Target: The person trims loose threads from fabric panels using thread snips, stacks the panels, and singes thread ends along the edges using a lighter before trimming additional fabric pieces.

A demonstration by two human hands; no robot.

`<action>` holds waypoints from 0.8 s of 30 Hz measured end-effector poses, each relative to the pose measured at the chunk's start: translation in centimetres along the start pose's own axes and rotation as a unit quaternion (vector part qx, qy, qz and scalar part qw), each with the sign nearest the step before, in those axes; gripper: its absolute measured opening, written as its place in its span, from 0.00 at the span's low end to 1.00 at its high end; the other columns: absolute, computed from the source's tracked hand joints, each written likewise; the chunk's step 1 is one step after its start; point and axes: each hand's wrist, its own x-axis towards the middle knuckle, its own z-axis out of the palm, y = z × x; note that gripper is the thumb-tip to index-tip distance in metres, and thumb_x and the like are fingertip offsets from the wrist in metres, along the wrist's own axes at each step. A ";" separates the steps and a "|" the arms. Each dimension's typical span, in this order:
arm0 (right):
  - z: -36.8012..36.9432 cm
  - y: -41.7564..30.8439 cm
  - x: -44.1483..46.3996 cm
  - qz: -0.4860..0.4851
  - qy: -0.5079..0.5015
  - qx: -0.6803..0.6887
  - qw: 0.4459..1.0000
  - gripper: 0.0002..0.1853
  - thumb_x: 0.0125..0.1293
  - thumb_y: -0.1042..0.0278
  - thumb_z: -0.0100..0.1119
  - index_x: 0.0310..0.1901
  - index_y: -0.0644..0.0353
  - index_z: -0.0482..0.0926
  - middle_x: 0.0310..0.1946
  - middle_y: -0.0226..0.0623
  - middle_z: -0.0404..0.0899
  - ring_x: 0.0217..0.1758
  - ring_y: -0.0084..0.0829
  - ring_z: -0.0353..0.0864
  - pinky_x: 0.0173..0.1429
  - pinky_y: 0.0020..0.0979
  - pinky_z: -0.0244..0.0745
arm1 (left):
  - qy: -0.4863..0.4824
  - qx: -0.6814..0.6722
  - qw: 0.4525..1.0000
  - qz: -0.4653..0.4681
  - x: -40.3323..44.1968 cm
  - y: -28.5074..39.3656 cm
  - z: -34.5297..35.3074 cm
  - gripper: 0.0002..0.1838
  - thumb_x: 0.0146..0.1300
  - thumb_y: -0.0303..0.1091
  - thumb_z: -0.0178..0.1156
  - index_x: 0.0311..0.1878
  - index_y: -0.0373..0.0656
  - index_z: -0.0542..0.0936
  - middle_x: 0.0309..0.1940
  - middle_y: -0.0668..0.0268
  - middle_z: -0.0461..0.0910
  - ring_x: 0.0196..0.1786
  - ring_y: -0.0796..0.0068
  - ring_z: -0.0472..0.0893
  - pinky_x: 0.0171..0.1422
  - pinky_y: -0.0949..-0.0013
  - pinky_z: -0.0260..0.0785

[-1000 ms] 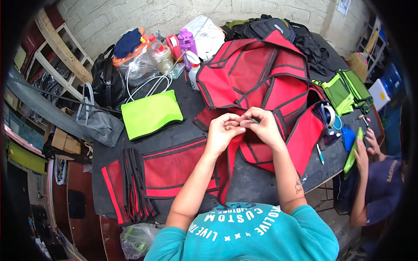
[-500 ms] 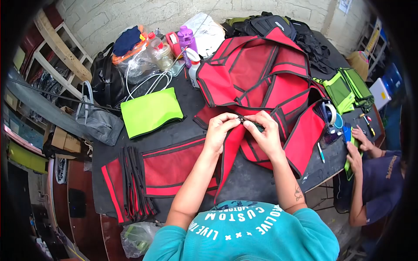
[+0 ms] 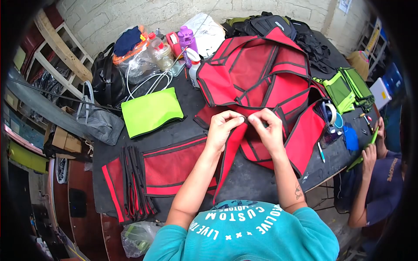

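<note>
Near the middle of the table, my left hand (image 3: 223, 129) pinches the black-bound edge of a red fabric panel (image 3: 232, 148). Beside it, my right hand (image 3: 267, 130) is closed at the same edge, thumb against forefinger. Between the two pinches shows a short dark bit of the binding; its fine detail is too small to read. The panel hangs down toward my shirt. Beyond my hands lies a large heap of red mesh pieces (image 3: 248, 65) with black trim. Left of my forearm lies a flat red mesh strip (image 3: 172, 167), with a bundle of black-trimmed strips (image 3: 133, 185) near its left end.
A lime-green zip pouch (image 3: 151, 112) lies at the left, near a grey bag (image 3: 101, 124). Bottles, including a purple one (image 3: 187, 41), stand at the back. Green pieces (image 3: 348, 89) lie at the right. There a co-worker (image 3: 379, 182) holds a green piece.
My right hand's fingers have curled in more tightly at the panel edge; my left has barely moved. The co-worker has lifted a green piece off the table, leaving a blue item behind.
</note>
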 end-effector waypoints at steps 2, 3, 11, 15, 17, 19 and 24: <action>-0.5 0.7 0.0 -0.005 0.019 0.035 0.999 0.11 0.59 0.65 0.64 0.39 0.63 0.80 0.28 0.30 0.76 0.27 0.21 0.73 0.32 0.24 0.67 | 0.048 0.002 0.997 0.060 0.5 0.1 -0.3 0.02 0.59 0.23 0.59 0.34 0.37 0.80 0.30 0.71 0.79 0.34 0.84 0.75 0.44 0.78 0.68; -0.9 1.0 0.0 0.046 0.006 0.162 0.986 0.13 0.60 0.64 0.63 0.42 0.62 0.77 0.28 0.29 0.74 0.27 0.20 0.71 0.33 0.22 0.66 | 0.095 0.003 0.988 0.119 1.0 0.2 -0.6 0.01 0.59 0.23 0.58 0.34 0.37 0.79 0.30 0.71 0.78 0.34 0.84 0.75 0.44 0.78 0.68; -1.4 -1.3 -2.0 0.071 -0.214 0.391 0.892 0.17 0.61 0.62 0.63 0.43 0.57 0.65 0.36 0.28 0.68 0.31 0.14 0.67 0.37 0.17 0.60 | 0.456 -0.124 0.789 0.392 7.2 7.1 -5.0 0.07 0.61 0.25 0.49 0.40 0.44 0.75 0.30 0.71 0.71 0.36 0.79 0.72 0.43 0.73 0.66; 1.0 -1.1 -2.4 0.023 -0.121 0.238 0.963 0.23 0.54 0.74 0.68 0.48 0.60 0.66 0.29 0.26 0.66 0.34 0.15 0.68 0.43 0.17 0.64 | 0.540 -0.079 0.717 0.433 7.8 8.3 -5.2 0.11 0.61 0.24 0.48 0.45 0.44 0.74 0.30 0.69 0.69 0.34 0.74 0.71 0.43 0.68 0.66; 2.6 0.6 -2.1 0.076 0.042 0.289 0.953 0.24 0.51 0.78 0.70 0.48 0.60 0.68 0.30 0.26 0.68 0.35 0.15 0.70 0.44 0.19 0.67 | 0.567 0.205 0.632 0.487 6.4 8.3 -3.2 0.11 0.61 0.24 0.50 0.46 0.42 0.75 0.33 0.66 0.71 0.37 0.71 0.73 0.47 0.68 0.65; 1.3 1.0 -1.0 0.106 0.020 0.292 0.950 0.22 0.52 0.79 0.69 0.47 0.60 0.69 0.31 0.26 0.69 0.35 0.15 0.71 0.44 0.19 0.67 | 0.430 0.372 0.619 0.542 5.4 8.2 -1.0 0.11 0.60 0.26 0.53 0.46 0.41 0.76 0.35 0.63 0.74 0.41 0.69 0.74 0.53 0.68 0.63; -0.9 -0.2 1.7 0.143 -0.053 0.331 0.931 0.15 0.56 0.79 0.66 0.44 0.60 0.73 0.32 0.24 0.71 0.35 0.16 0.73 0.43 0.19 0.70 | -0.064 0.541 0.783 0.301 0.8 6.6 3.6 0.09 0.58 0.27 0.60 0.42 0.41 0.82 0.31 0.61 0.80 0.41 0.70 0.78 0.53 0.70 0.65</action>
